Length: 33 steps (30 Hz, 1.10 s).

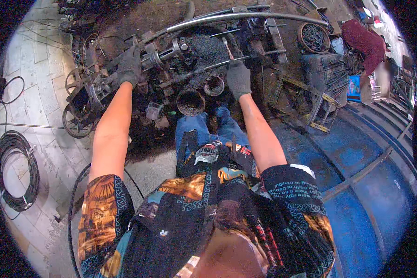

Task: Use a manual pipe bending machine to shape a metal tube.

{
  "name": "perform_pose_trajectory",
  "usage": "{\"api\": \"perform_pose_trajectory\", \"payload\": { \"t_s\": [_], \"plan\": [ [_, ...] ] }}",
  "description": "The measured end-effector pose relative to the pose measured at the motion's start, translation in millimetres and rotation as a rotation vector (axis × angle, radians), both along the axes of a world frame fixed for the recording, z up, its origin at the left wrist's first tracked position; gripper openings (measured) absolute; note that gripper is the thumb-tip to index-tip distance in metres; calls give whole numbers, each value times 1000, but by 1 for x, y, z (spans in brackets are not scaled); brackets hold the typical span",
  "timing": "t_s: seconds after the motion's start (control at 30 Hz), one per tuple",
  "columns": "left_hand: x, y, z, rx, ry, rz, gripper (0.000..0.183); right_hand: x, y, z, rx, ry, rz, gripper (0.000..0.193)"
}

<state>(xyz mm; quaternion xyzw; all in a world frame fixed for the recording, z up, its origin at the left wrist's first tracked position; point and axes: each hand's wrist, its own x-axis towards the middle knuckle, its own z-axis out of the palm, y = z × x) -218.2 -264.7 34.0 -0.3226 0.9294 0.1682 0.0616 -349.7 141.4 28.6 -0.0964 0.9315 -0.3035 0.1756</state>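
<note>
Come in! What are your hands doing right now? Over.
Left hand gloved, gripping the machine. Right hand gloved, holding a thin metal rod. Two rusty round cans just below.

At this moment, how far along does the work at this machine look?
Mid-job, by the look of it. Done: dark metal filings already heaped on the machine bed, suggesting earlier passes. In hand: the gloved left hand grips the machine's cylindrical part, and the gloved right hand holds a thin rod. Left: two round containers below sit untouched; how much remains cannot be told.
</note>
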Motion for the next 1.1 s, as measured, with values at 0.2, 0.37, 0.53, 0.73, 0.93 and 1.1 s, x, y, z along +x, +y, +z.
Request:
{"api": "perform_pose_trajectory", "payload": {
  "t_s": [0.2,0.37,0.53,0.73,0.93,1.1],
  "plan": [
    [1,3,3,-11,62,-49,57,1,-5,11,-183,-16,-146,24],
    [-5,4,7,66,17,44,57,-19,-16,-5,-198,136,9,29],
    [-7,12,14,26,36,34,56,2,2,13,-76,-119,-116,21],
    [-5,13,19,54,36,31,54,-9,-12,20,-111,-27,-113,27],
    [-4,4,13,-29,0,-134,53,-20,-8,-2,-83,155,88,35],
    [-7,14,18,65,10,118,56,18,11,17,-22,-114,-191,35]
  ]
}}
